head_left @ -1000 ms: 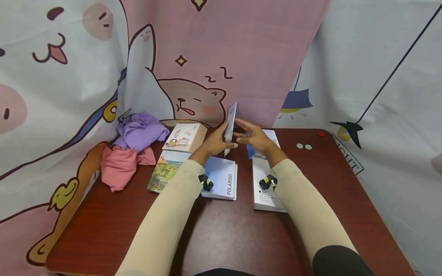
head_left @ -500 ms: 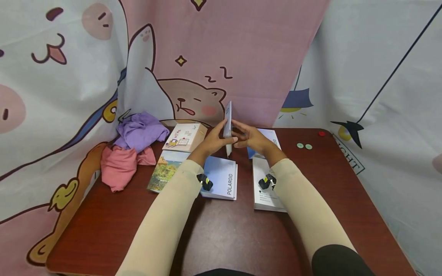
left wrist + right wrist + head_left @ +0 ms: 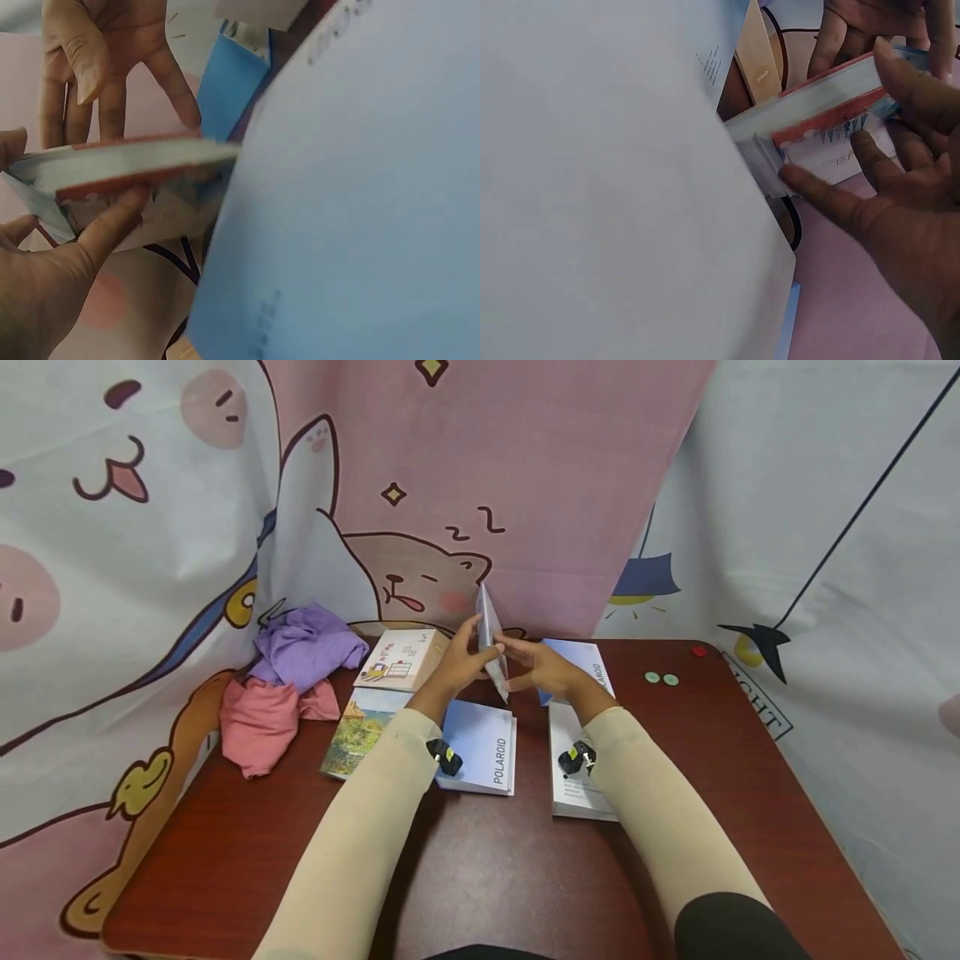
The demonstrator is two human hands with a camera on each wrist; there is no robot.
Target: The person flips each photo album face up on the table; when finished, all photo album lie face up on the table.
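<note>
Between my two hands a small book [image 3: 491, 635] stands upright, clear above the table's back part. In both wrist views the book has red cover edges and pale pages. My left hand [image 3: 452, 670] grips it, thumb on one cover and fingers round its side. My right hand [image 3: 551, 670] is spread, its fingertips touching the other cover [image 3: 829, 154]. Below the left wrist lies a blue book [image 3: 478, 739] marked POLAROID; its cover fills the right of the left wrist view. A thick white book [image 3: 572, 781] lies under the right wrist and fills much of the right wrist view.
Behind the white book lies another blue book [image 3: 581, 658]. A cream book [image 3: 401, 656] and a book with a landscape cover [image 3: 354, 739] are at left, beside purple cloth [image 3: 311, 643] and pink cloth [image 3: 258, 722]. Green discs [image 3: 661, 678] and a red disc [image 3: 698, 651] sit back right.
The upright book has turned between my hands, and its top has swung left. My right hand has shifted slightly left with it; the books on the table have stayed put.
</note>
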